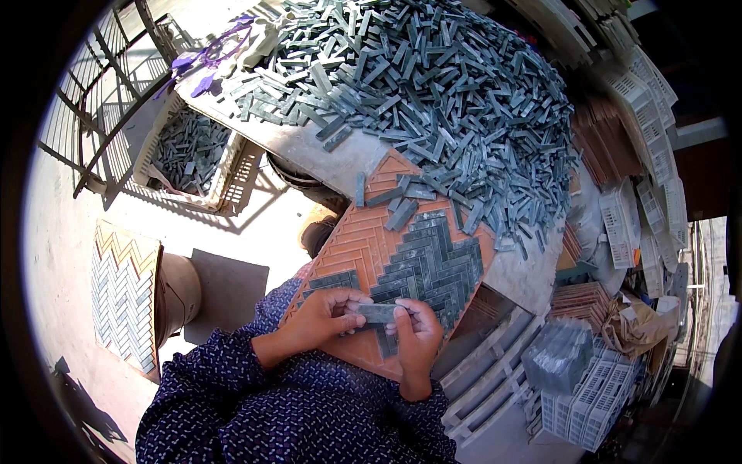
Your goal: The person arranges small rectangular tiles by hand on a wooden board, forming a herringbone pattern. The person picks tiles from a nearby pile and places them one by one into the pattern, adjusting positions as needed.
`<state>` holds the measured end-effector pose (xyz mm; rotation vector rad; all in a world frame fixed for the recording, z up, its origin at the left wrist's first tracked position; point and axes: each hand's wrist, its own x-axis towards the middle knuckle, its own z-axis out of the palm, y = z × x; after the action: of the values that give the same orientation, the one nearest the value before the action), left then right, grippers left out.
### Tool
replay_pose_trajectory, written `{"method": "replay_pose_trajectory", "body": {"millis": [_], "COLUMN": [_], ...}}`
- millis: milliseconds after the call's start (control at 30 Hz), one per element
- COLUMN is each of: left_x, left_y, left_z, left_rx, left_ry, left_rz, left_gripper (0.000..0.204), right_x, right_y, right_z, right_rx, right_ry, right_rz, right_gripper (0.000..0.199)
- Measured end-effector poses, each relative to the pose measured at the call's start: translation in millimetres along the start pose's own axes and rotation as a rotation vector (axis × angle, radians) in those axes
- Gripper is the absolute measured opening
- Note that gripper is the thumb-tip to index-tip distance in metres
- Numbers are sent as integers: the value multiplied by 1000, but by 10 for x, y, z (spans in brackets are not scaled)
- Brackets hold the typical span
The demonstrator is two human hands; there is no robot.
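Observation:
Between my left hand (331, 315) and my right hand (415, 331) is a small grey-green stone tile strip (377, 313), pinched at both ends by fingers and thumbs. Beneath it an orange tray (340, 253) with raised herringbone ridges leans across my lap and against the table. Dark tile strips (433, 267) fill part of its slots in a zigzag pattern, while other slots show bare orange. Several loose strips (402, 210) lie on the tray's upper end. Just past them, a large heap of similar strips (464, 116) spreads over the table.
A cream crate (212, 203) of strips stands on the floor at left. Near it, a filled herringbone tray (124, 298) leans on a bucket (179, 290). Stacked white crates (583, 398), a plastic-wrapped bundle (563, 354) and brown trays (580, 303) crowd the right. The table (297, 155) has an edge before me.

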<state>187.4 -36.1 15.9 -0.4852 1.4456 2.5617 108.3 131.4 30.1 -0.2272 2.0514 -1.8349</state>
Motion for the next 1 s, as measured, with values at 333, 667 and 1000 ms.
{"method": "replay_pose_trajectory", "body": {"millis": [333, 667, 1000], "left_x": [48, 73, 70], "left_y": [-97, 229, 121], "left_z": [-232, -648, -627], "left_rx": [217, 310, 917], "left_ry": [-29, 322, 435], "left_rz": [75, 247, 387], "left_gripper": [19, 10, 20], "right_x": [102, 378, 619], "right_y": [-194, -48, -129], "right_z": [-94, 74, 280], "right_rx": [-556, -537, -934], "right_ry": [-391, -283, -427], "right_rz": [-386, -158, -234], "right_gripper": [21, 12, 22]}}
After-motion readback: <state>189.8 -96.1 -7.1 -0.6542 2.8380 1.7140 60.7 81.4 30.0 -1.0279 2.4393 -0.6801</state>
